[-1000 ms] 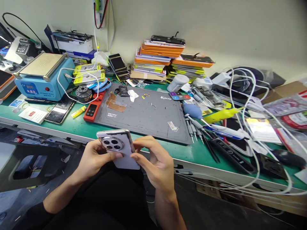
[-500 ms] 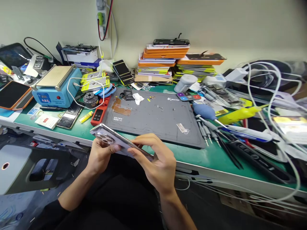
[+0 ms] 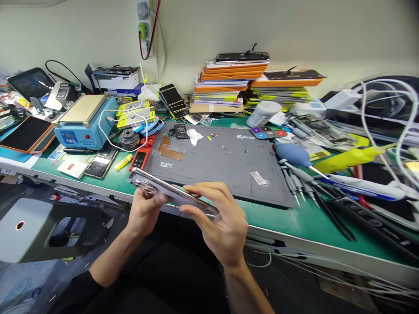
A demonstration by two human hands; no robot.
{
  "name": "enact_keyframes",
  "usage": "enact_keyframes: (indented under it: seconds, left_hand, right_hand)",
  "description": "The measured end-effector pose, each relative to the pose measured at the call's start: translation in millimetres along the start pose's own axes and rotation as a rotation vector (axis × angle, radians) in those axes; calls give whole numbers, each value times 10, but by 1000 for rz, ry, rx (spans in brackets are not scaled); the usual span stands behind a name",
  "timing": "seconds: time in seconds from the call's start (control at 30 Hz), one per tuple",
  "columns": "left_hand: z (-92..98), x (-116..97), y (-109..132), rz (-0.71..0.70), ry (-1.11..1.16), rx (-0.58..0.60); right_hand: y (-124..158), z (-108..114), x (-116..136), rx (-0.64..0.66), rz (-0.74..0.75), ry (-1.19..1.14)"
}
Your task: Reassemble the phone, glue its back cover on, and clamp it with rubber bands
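A smartphone (image 3: 175, 197) with a pale shiny back and a round camera bump is held in the air before the bench's front edge. It is tilted, its long edge facing up and its camera end to the left. My left hand (image 3: 144, 213) grips the camera end, thumb on the back. Around the other end my right hand (image 3: 224, 224) is curled, thumb on the near side and fingers over the upper edge. The phone's screen side faces away from me. Beyond it lies a grey work mat (image 3: 209, 163).
On the mat are a small black battery (image 3: 181, 131), a white tissue (image 3: 194, 137) and brown film (image 3: 172, 151). A blue heating machine (image 3: 87, 126) stands left. Screwdrivers (image 3: 293, 181), a blue blower bulb (image 3: 292, 154) and cables crowd the right. Stacked boxes (image 3: 225, 80) line the wall.
The view has swung slightly, so the bench sits further right in the picture. The phone has tipped so that less of its back shows. Both hands still hold it.
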State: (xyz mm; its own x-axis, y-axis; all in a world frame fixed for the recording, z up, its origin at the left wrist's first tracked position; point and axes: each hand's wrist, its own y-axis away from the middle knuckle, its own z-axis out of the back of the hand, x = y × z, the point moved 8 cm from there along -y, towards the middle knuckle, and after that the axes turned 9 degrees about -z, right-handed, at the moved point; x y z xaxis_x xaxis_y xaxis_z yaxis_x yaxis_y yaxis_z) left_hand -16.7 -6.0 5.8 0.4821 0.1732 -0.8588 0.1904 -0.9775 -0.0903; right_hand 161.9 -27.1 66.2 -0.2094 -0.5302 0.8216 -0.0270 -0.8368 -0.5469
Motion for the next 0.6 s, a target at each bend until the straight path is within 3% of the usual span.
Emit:
enact_keyframes:
  seconds: [0.17, 0.3, 0.6]
  left_hand:
    - [48, 4, -52, -3, 85, -26]
    - [26, 2, -58, -14, 138, 2]
    - [-30, -66, -46, -74, 107, 54]
  right_hand:
    - [93, 81, -118, -39, -14, -105]
    - [107, 95, -74, -59, 34, -177]
    - [98, 102, 2, -96, 77, -126]
